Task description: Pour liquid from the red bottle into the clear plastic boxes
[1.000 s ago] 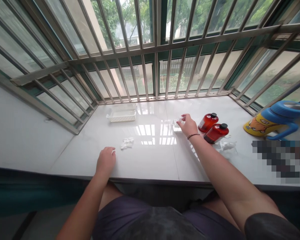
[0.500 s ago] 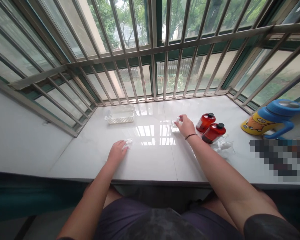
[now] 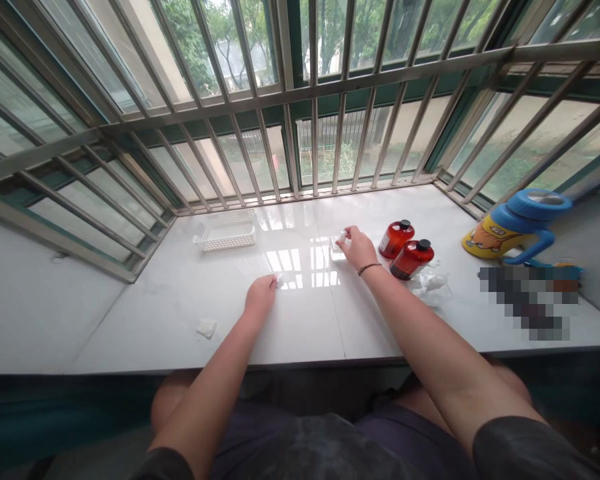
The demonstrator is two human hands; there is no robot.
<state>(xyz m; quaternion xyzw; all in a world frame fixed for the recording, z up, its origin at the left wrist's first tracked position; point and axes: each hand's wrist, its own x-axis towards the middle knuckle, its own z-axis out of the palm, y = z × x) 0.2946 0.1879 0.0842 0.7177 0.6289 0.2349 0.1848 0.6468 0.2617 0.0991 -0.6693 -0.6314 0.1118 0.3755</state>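
On glossy white countertop, I see left hand pinching crumpled white tissue. Small pale container lies beyond and rightward of that hand; right hand nearer, fingers curled at container, whether gripping I cannot tell. Container's long axis unclear. Black-capped red bottles stand just rightward.

A glossy white counter, crossed by a thin seam, carries a white lattice-sided basket toward its back left and a flat white scrap near the front edge. A small pale container sits right of centre. Farther right stand two red bottles with black caps, crumpled clear wrapping just beside them, and a yellow-and-blue jug.
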